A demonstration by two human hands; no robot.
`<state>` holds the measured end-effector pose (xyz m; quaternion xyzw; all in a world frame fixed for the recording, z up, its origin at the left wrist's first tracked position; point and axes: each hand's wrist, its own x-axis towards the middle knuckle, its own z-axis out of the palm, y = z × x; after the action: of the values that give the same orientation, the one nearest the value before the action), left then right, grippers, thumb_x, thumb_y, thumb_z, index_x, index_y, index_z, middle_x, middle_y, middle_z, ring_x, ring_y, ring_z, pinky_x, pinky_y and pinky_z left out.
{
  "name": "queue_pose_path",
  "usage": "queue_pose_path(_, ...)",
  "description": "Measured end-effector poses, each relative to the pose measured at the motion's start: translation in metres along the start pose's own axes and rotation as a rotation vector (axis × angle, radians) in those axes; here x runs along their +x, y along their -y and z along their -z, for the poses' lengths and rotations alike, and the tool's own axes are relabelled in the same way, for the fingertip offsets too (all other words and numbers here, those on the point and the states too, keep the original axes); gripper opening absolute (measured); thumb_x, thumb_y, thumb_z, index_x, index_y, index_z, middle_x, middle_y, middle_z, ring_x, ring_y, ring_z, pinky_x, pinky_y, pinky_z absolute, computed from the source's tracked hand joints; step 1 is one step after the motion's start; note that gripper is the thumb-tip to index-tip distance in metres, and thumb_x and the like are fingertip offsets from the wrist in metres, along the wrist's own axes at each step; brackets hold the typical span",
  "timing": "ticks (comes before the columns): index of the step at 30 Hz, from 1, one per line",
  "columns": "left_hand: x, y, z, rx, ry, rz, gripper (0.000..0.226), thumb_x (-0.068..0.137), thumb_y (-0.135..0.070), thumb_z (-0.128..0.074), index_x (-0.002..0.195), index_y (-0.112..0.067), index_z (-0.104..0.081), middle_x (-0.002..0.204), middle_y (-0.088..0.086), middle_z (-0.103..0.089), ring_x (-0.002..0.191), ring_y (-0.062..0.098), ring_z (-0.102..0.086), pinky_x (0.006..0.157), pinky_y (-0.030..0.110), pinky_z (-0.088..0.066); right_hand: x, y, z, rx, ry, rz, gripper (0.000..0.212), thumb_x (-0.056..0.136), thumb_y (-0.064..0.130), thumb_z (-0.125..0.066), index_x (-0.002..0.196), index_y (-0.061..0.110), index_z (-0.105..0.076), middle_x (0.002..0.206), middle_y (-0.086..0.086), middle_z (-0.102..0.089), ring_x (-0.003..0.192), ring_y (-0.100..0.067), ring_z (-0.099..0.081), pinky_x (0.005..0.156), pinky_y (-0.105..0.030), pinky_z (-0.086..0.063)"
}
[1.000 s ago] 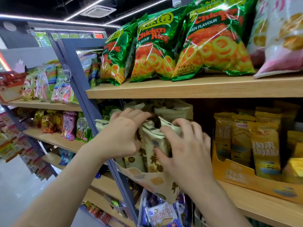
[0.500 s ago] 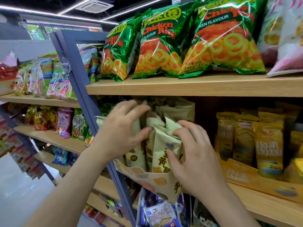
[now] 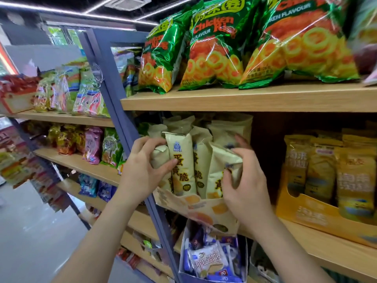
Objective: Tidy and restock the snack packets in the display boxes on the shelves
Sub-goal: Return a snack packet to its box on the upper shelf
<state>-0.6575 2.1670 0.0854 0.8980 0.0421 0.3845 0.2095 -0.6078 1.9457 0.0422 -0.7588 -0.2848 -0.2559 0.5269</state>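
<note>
A cream display box point(image 3: 201, 209) stands on the middle wooden shelf point(image 3: 318, 248), holding several upright cream snack packets point(image 3: 182, 162) with dark Chinese lettering. My left hand point(image 3: 142, 170) grips the leftmost cream packet point(image 3: 160, 158), fingers over its top and thumb pressed on its front. My right hand point(image 3: 242, 184) grips the rightmost cream packet point(image 3: 221, 166) at its right edge, folding that edge over. Between my hands stand two more packets, upright.
Green Chicken Ring bags point(image 3: 212, 43) fill the shelf above. An orange display box point(image 3: 312, 213) of yellow packets stands to the right. A blue box of wrapped sweets point(image 3: 210, 260) sits below. A blue metal upright point(image 3: 114, 94) divides this bay from the left shelves.
Both hands have spread apart to the outer packets, and the middle packets now stand upright and in view. The camera has drawn closer to the box.
</note>
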Motion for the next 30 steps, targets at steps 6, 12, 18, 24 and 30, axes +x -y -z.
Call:
queue_pose_path(6, -0.029, -0.002, 0.006, 0.262, -0.112, -0.209, 0.07, 0.083, -0.053, -0.066, 0.143, -0.024, -0.044, 0.151, 0.015, -0.03, 0.135, 0.035, -0.03, 0.109, 0.045, -0.028, -0.007, -0.01, 0.007, -0.117, -0.022, -0.066, 0.071, 0.091, 0.02, -0.066, 0.143, 0.042, -0.021, 0.118, -0.003, -0.046, 0.099, -0.01, -0.044, 0.087, -0.027, -0.038)
queue_pose_path(12, -0.061, 0.008, -0.02, 0.242, 0.112, -0.325, 0.042, 0.085, -0.048, -0.063, 0.119, -0.023, -0.064, 0.111, -0.003, -0.056, 0.097, 0.016, -0.054, 0.072, 0.037, -0.055, -0.048, -0.002, 0.006, -0.406, -0.055, 0.216, 0.057, 0.08, 0.02, -0.074, 0.131, 0.025, -0.049, 0.128, -0.004, -0.049, 0.104, -0.02, -0.05, 0.078, -0.036, -0.052)
queue_pose_path(18, -0.045, 0.007, -0.045, 0.089, 0.149, -0.24, 0.033, 0.082, -0.042, -0.064, 0.105, -0.019, -0.062, 0.087, -0.014, -0.053, 0.075, 0.013, -0.052, 0.062, 0.031, -0.047, -0.048, -0.01, -0.003, -0.524, 0.143, 0.148, 0.047, 0.079, 0.02, -0.075, 0.123, 0.024, -0.058, 0.11, 0.008, -0.059, 0.091, -0.013, -0.052, 0.06, -0.022, -0.047)
queue_pose_path(24, -0.025, 0.007, -0.072, 0.006, 0.177, -0.164, 0.024, 0.083, -0.028, -0.074, 0.099, -0.018, -0.062, 0.082, -0.02, -0.046, 0.077, 0.004, -0.043, 0.062, 0.019, -0.036, -0.037, -0.024, -0.004, -0.535, 0.089, 0.041, 0.04, 0.083, 0.014, -0.068, 0.122, 0.02, -0.061, 0.108, 0.004, -0.058, 0.093, -0.014, -0.053, 0.066, -0.02, -0.043)
queue_pose_path(30, -0.015, 0.024, -0.08, -0.016, 0.27, -0.178, 0.03, 0.093, -0.026, -0.061, 0.121, -0.02, -0.053, 0.105, -0.01, -0.053, 0.089, 0.01, -0.053, 0.073, 0.03, -0.049, -0.031, -0.036, -0.005, -0.559, 0.086, -0.027, 0.049, 0.088, 0.017, -0.061, 0.135, 0.024, -0.052, 0.123, 0.004, -0.049, 0.103, -0.014, -0.047, 0.072, -0.023, -0.048)
